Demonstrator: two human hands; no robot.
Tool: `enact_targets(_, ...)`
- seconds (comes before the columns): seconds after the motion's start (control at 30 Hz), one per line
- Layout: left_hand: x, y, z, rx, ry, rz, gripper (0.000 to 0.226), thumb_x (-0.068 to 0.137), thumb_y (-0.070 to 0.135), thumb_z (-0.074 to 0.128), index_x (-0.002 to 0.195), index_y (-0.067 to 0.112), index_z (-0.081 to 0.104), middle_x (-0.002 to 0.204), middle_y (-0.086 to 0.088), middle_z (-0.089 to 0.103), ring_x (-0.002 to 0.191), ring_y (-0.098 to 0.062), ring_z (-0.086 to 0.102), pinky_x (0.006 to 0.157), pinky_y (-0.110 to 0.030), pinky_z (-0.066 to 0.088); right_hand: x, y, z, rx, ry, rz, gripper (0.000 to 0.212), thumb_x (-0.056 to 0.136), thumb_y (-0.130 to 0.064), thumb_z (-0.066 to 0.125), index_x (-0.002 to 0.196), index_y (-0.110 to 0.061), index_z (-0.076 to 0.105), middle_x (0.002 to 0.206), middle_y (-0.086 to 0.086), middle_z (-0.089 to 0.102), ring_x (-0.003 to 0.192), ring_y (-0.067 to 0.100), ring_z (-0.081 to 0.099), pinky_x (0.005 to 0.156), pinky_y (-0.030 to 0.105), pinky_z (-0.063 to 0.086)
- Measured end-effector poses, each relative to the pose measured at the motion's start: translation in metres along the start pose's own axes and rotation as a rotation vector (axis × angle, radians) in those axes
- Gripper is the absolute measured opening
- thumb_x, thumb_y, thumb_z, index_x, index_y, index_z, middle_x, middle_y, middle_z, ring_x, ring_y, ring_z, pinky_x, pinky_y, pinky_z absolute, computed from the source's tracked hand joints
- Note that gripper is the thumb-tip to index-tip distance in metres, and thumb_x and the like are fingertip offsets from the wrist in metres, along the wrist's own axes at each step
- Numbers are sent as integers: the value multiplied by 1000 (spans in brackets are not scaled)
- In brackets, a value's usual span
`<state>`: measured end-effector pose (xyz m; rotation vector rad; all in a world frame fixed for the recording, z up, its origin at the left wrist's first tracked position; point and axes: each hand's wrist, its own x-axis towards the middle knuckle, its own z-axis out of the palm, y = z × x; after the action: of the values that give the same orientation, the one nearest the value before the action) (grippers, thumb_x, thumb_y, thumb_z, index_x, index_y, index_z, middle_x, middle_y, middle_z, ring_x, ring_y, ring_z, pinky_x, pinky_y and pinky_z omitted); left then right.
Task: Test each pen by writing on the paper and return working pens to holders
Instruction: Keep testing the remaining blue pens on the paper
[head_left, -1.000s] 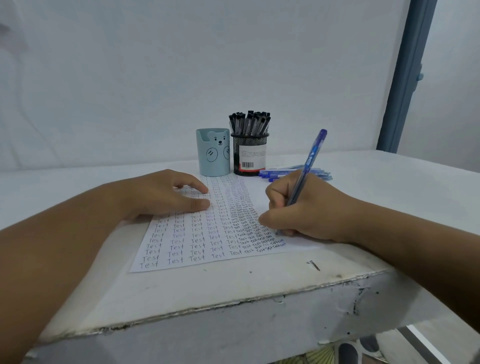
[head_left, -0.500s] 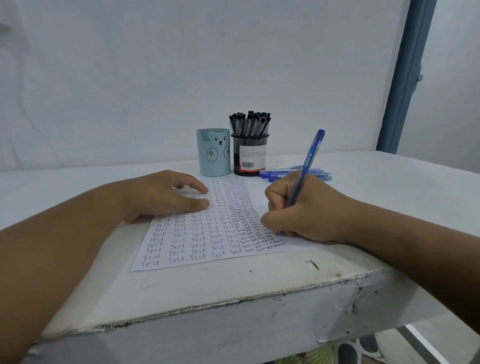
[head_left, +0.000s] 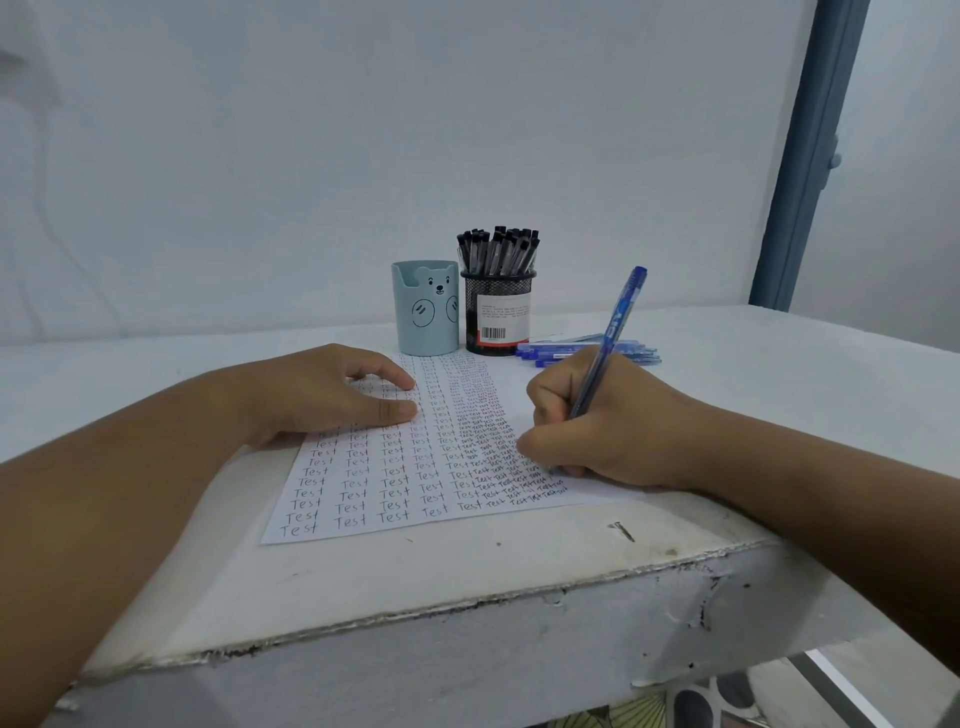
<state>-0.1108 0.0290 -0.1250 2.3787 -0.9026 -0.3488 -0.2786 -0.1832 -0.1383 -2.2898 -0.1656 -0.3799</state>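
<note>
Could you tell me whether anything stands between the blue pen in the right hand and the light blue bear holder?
Nothing visible does: only the flat paper lies between the blue pen and the bear holder; the mesh holder stands beside it.

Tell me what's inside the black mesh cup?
The black mesh cup is packed with black-capped pens standing upright, caps poking above the rim. Their lower ends are hidden behind the mesh and the white label, so the bottom cannot be seen.

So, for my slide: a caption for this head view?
Right hand tests blue pen on paper; left hand steadies it.
</note>
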Motion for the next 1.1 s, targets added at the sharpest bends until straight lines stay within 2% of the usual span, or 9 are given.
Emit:
enact_targets(0.13,-1,0,1,-2,2,-3,54,61,60,74,113,46,68,143,7,44,123,-8,37,109,-32,28,1,0,1,-14,-7,-2,39,74,-6,69,49,-19,41,51,9,50,52,19,46,54,32,40)
enact_targets(0.27,-2,0,1,-11,5,-10,54,59,59,75,111,46,68,147,6,44,124,-8,38,113,-33,29,-1,1,-1,23,3,-1,45,78,3,68,49,-18,40,57,26,48,51,19,49,52,28,40)
enact_targets(0.43,-2,1,1,-5,6,-11,54,59,60,75,111,46,68,140,9,45,125,-8,38,116,-35,28,1,3,-1,17,-21,-3,40,75,-1,68,50,-17,40,53,13,47,51,19,47,53,29,40)
enact_targets(0.63,-2,0,1,9,7,-12,55,59,62,75,112,46,68,136,11,45,127,-9,38,119,-39,28,0,3,-2,22,-22,-8,42,78,4,68,51,-13,40,52,15,46,51,20,46,55,34,39)
enact_targets(0.73,-3,1,1,-3,5,-15,54,60,60,75,112,46,68,133,12,44,124,-8,38,115,-35,28,0,3,-2,12,-21,-6,43,78,4,67,51,-14,39,49,6,46,50,18,44,54,30,39)
enact_targets(0.87,-3,2,2,-10,7,-16,52,62,58,75,112,45,68,131,12,44,124,-8,38,116,-35,28,-1,3,-3,-10,-14,-25,42,76,-1,68,50,-18,40,53,10,48,52,17,45,52,26,37)
enact_targets(1.1,-3,2,2,-4,8,-15,53,63,59,75,113,45,67,130,12,43,123,-9,39,116,-35,29,1,4,0,-32,3,-19,33,68,-15,65,49,-18,39,51,12,44,52,19,44,53,30,37)
